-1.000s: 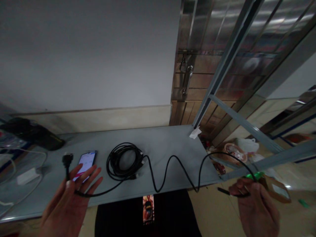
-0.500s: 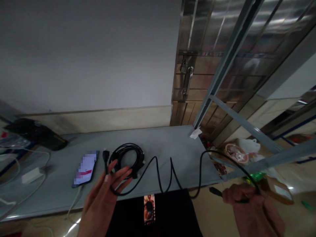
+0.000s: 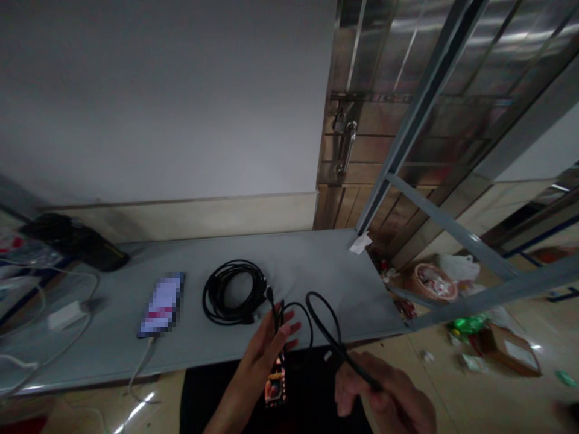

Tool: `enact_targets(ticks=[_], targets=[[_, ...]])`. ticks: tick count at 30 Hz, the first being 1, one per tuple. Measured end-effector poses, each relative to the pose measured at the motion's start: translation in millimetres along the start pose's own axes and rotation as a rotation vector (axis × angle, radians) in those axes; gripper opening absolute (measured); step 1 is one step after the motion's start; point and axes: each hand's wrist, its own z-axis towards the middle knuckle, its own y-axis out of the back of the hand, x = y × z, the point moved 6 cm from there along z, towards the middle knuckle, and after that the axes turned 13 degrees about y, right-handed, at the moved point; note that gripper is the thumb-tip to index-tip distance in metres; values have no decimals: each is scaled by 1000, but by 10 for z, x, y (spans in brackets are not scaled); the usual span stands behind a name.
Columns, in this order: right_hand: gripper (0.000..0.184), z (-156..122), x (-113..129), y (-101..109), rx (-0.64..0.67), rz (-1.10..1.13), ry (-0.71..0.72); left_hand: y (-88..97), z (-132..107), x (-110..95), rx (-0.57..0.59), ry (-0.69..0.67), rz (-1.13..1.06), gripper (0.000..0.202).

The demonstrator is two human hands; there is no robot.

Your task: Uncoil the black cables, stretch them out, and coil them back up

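Observation:
My left hand [image 3: 271,343] is raised over the front edge of the grey table [image 3: 298,265], fingers loosely curled round one end of a black cable [image 3: 316,313] whose plug sticks up by my fingertips. My right hand [image 3: 384,398] is closed on the same cable lower right, and the cable arcs in a loop between the two hands. A separate coil of black cable [image 3: 233,289] lies flat on the table just left of my left hand.
A phone [image 3: 161,302] with a lit screen lies left of the coil, a white lead running from it. A black bag [image 3: 76,244] and white charger [image 3: 66,313] sit far left. Metal frame bars [image 3: 434,211] and floor clutter [image 3: 429,280] stand right.
My hands have come together toward the middle. The long wavy cable that stretched across the table is now gathered into a loop between them.

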Motion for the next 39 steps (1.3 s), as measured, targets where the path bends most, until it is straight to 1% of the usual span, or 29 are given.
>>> enact_targets(ticks=[2,4,6,8,10,12,15,17,20,22,24,26,28,30,31,33,35,37,39], targets=[[30,-17,-23,6,15,-6,-15,-34,-16,-25,12,25,25,85],[30,-23,-34,31,-4,-35,-25,-57,-46,-66,17,54,31,86],[30,-6,-39,40,-12,-90,-30,-77,-77,-105,23,83,-3,87],[26,18,-71,38,-17,-186,-56,-109,-109,-143,26,96,-73,85],[22,19,-151,18,-8,-296,-111,-168,-141,-181,24,88,-155,76],[23,-28,-282,-43,27,-358,-189,-266,-168,-212,41,69,-230,65],[28,-190,-518,-178,67,-339,-299,-464,-182,-238,125,66,-296,59],[33,-330,-670,-253,61,-318,-378,-575,-182,-257,180,72,-292,58],[46,-499,-848,-309,33,-320,-521,-645,-184,-298,207,86,-253,52],[55,-521,-897,-351,58,-311,-576,-646,-186,-328,209,101,-218,46],[58,-448,-870,-400,100,-284,-540,-632,-190,-376,209,81,-189,44],[50,-339,-802,-433,120,-240,-467,-612,-201,-448,203,22,-172,48],[41,-251,-745,-419,74,-168,-434,-595,-230,-535,186,-51,-145,56],[40,-188,-706,-355,-43,-70,-426,-584,-278,-612,143,-108,-42,59],[45,-158,-687,-317,-110,-19,-417,-591,-309,-643,125,-137,46,58],[60,-87,-647,-263,-206,73,-393,-648,-373,-675,116,-209,302,52],[72,-10,-624,-244,-247,116,-407,-755,-434,-643,141,-316,596,47],[71,56,-624,-213,-309,89,-456,-886,-489,-562,186,-464,856,42],[60,104,-635,-165,-396,33,-512,-989,-538,-494,200,-639,1055,36]])
